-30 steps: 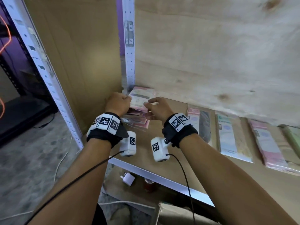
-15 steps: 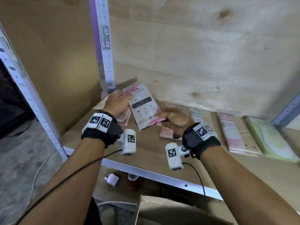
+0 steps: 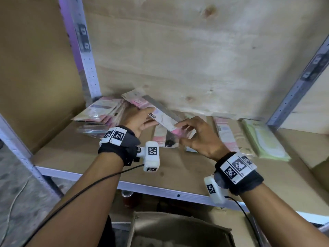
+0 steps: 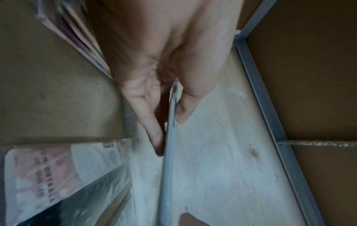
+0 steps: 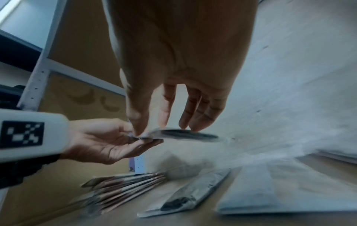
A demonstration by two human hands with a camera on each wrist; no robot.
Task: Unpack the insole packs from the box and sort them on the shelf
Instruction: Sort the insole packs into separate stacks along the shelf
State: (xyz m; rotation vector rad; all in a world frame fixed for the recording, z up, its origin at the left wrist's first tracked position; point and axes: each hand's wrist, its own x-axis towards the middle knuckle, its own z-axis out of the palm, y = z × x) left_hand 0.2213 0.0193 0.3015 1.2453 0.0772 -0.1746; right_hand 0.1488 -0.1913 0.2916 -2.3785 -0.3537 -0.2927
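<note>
Insole pack (image 3: 161, 116) pinched above shelf (image 3: 85, 157).

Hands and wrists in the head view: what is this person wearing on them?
Both hands, left hand and right hand, are bare, and the forearms sleeveless. Each wrist carries a black band topped with white tiles printed with black square codes. A small white camera box, also coded, hangs from each band, trailing a thin black cable.

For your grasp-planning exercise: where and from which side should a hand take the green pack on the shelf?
Take the green pack by its near short edge, coming from the shelf front. It lies flat, thin and long, end toward the front, with a pink pack close beside it.
</note>
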